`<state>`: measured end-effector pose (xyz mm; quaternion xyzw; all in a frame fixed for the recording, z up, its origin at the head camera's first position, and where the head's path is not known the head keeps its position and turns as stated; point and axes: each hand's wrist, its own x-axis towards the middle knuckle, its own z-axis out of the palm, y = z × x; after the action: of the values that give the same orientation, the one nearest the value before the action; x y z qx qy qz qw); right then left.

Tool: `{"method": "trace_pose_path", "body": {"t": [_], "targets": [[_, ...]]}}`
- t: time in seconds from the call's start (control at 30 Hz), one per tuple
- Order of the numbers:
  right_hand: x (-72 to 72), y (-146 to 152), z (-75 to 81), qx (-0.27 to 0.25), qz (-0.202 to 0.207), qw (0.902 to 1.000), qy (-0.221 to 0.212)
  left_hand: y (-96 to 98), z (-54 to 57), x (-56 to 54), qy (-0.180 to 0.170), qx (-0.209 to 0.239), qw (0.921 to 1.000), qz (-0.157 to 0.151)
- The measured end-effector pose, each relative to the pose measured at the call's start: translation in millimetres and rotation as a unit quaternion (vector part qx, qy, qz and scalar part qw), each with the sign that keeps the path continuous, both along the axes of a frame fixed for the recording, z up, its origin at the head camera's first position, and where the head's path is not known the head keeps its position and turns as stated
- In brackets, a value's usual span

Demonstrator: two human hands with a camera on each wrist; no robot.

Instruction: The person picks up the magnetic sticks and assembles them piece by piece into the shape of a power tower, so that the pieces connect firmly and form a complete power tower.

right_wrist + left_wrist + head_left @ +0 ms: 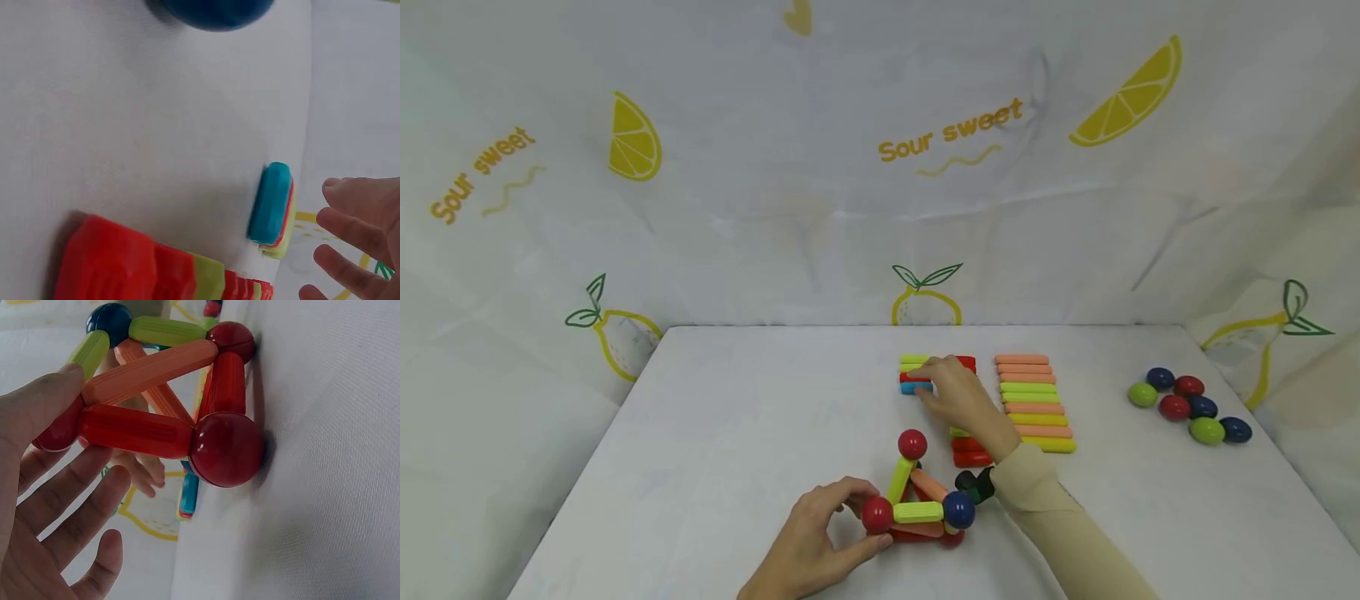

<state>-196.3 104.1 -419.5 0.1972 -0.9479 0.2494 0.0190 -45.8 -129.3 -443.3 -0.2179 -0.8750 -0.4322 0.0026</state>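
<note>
My left hand [817,531] pinches a red ball [877,515] at a corner of a structure of balls and coloured sticks. The structure's yellow-green stick [917,512] runs from that ball to a blue ball [958,509]; another red ball [912,444] tops it. In the left wrist view, an orange stick [150,372] and red sticks join lower red balls near the table. My right hand [955,398] hovers over a column of short sticks, fingers spread beside a blue stick [270,203]. In the right wrist view a gap shows between them; the hand holds nothing.
Right of my right hand lies a column of orange, green and yellow sticks [1028,389]. Several loose balls [1175,407] rest at the table's right side. Short red sticks [972,458] lie under my right wrist. A lemon-printed cloth [775,208] hangs behind the white table.
</note>
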Motion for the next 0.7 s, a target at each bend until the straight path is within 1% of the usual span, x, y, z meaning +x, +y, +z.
{"method": "trace_pose_path", "body": {"t": [0.1, 0.23, 0.37, 0.47, 0.53, 0.57, 0.63, 0.7], "targets": [[-6.8, -5.5, -8.2, 0.033, 0.005, 0.9993, -0.015, -0.1, -0.2, 0.9, 0.006, 0.001, 1.0000, 0.003], [-9.7, -8.7, -15.8, 0.058, 0.015, 0.9980, -0.017, -0.2, 0.9, 2.5, 0.009, -0.005, 0.9999, 0.009], [-9.3, -9.4, -20.2, 0.047, 0.024, 0.9985, -0.010, -3.1, 1.7, 2.1, 0.005, -0.007, 0.9999, 0.011], [-9.0, -10.8, -21.3, 0.031, 0.022, 0.9991, -0.015, -9.2, 0.4, 0.6, 0.019, 0.001, 0.9997, 0.018], [-9.0, -12.3, -21.1, 0.028, 0.017, 0.9992, -0.022, -13.9, -1.4, -1.2, 0.042, 0.009, 0.9986, 0.032], [-8.9, -13.0, -20.8, 0.027, 0.014, 0.9993, -0.023, -16.0, -2.4, -2.3, 0.056, 0.012, 0.9974, 0.043], [-8.8, -14.6, -20.7, 0.033, 0.010, 0.9990, -0.029, -19.1, -4.2, -4.9, 0.089, 0.021, 0.9932, 0.072], [-8.1, -16.0, -20.9, 0.040, 0.006, 0.9987, -0.031, -19.8, -4.9, -6.8, 0.113, 0.034, 0.9870, 0.109]]}}
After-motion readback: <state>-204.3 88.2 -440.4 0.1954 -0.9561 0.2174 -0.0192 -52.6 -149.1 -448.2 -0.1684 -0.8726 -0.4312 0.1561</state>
